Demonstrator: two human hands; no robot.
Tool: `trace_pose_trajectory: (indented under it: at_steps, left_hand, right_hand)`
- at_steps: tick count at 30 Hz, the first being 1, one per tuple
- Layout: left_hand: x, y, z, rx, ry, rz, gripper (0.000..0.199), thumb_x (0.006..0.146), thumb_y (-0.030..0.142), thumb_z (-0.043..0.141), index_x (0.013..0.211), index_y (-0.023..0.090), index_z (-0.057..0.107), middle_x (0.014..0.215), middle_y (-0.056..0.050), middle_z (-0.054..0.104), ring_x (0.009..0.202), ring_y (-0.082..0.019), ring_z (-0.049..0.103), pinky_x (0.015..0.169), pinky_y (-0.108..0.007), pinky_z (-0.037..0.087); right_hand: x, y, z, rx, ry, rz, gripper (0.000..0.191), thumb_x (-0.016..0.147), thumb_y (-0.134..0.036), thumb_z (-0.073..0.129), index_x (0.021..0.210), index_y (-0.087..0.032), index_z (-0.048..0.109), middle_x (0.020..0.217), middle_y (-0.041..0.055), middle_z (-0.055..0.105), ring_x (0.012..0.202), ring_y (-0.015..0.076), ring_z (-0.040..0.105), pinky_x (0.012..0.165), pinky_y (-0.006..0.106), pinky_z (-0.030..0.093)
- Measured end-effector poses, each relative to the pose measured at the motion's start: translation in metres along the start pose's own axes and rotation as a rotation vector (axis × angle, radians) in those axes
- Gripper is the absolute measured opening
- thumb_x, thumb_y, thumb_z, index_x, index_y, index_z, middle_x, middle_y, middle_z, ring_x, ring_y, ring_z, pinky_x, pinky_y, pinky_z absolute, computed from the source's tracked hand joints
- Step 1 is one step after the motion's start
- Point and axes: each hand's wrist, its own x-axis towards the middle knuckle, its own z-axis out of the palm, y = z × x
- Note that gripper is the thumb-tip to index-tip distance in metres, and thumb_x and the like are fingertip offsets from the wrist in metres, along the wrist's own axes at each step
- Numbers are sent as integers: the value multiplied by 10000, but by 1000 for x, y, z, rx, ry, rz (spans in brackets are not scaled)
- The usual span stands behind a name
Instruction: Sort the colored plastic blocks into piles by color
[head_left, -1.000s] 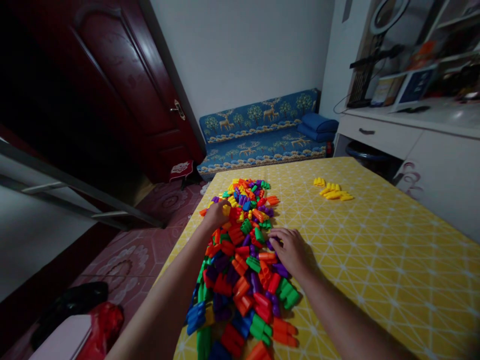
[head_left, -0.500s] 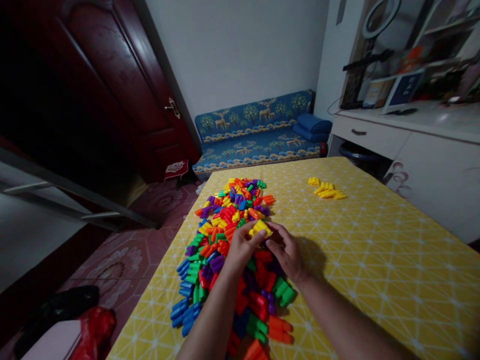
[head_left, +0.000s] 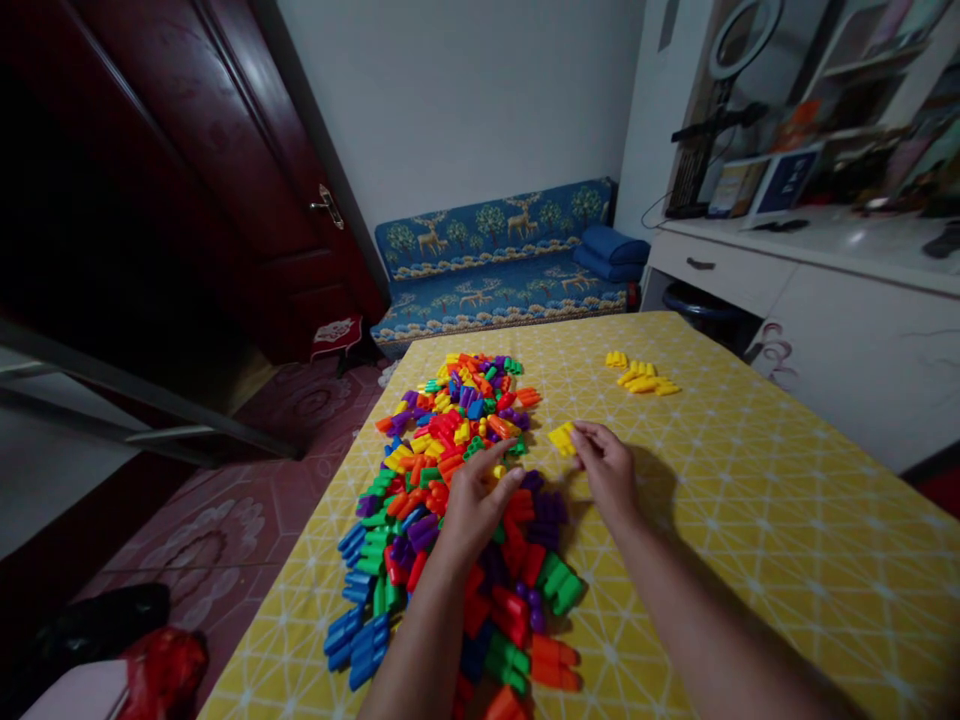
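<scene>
My right hand pinches a yellow plastic building block between thumb and fingers, just above the table to the right of the pile. Over the middle of the pile is my left hand, its thumb and fingers apart and nothing between them. Below and around it lies a long heap of mixed building blocks in red, orange, green, blue, purple and yellow. Farther back on the right, several yellow blocks lie together in a small group. My left forearm covers part of the heap.
The table wears a yellow cloth with white lines. Behind it stands a blue patterned sofa. A white cabinet is at the right, a dark red door at the left. A red-topped stool sits on the floor.
My right hand has moved right, away from the left one, carrying the yellow block. My left hand has let go of that block and its fingers have opened. The view has shifted slightly.
</scene>
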Motion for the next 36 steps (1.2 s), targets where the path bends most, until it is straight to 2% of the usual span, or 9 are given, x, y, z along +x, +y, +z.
trace_pose_trajectory:
  at_steps: [4,7,14,18,23,27,29,33,36]
  left_hand:
    - [0,-2,-2,2,41,-19,419,813,439,661,1162,211,695,1054,-75,718,1017,-270,639,869,-355,517]
    - [-1,-1,-3,43,57,-7,418,839,425,621,1203,222,660,1124,-76,691,1041,-263,630,868,-354,513]
    - [-5,-2,-7,118,60,7,547,823,143,398,1337,250,550,1213,-44,649,1198,-251,552,983,-391,470]
    - [-2,-7,-4,58,97,-1,475,812,145,407,1241,215,599,1269,-50,623,1181,-233,561,983,-363,465]
    - [0,-15,1,-26,82,-28,425,851,259,527,1271,200,569,1166,-90,653,898,-200,646,766,-311,529]
    - [0,-19,2,-28,96,9,400,845,262,572,1242,222,600,1163,-94,650,1006,-229,636,818,-331,534]
    - [0,-19,2,-42,103,8,392,845,263,578,1234,226,607,1154,-96,651,1015,-233,636,817,-335,541]
    - [0,-19,2,-103,99,-19,392,845,280,587,1230,210,598,1101,-101,654,944,-211,657,761,-303,553]
    - [0,-19,3,-146,104,-46,426,820,296,627,1231,198,577,1018,-84,654,838,-182,669,691,-270,551]
  right_hand:
    - [34,21,-35,-196,155,75,452,749,-373,618,1145,-158,589,1042,161,699,824,253,675,706,370,557]
    - [40,29,-43,-326,221,47,553,769,-284,572,1304,-163,503,1125,201,677,963,286,669,793,399,552]
    - [36,33,-24,-727,-11,-278,272,814,-269,522,1040,-219,664,1079,97,682,1026,238,626,917,404,494]
    - [44,29,-16,-1013,-136,-346,395,833,-276,574,1219,-194,608,1280,128,620,1196,275,550,1020,448,408]
    - [69,29,-3,-1193,-292,-393,533,900,-378,517,1386,-164,477,1515,141,400,1413,312,308,1119,525,266]
    - [98,30,4,-1260,-460,-596,451,928,-335,445,1345,-187,530,1553,96,345,1482,269,132,1176,550,12]
    - [111,33,3,-1279,-499,-565,501,927,-367,447,1375,-150,498,1548,120,349,1485,261,124,1183,518,-9]
    - [127,40,-3,-1310,-155,-157,750,932,-525,403,1440,25,349,1505,283,337,1444,364,220,1155,531,138]
    - [123,41,-4,-1316,-16,-102,803,934,-557,386,1444,59,311,1492,315,331,1430,392,230,1140,530,172]
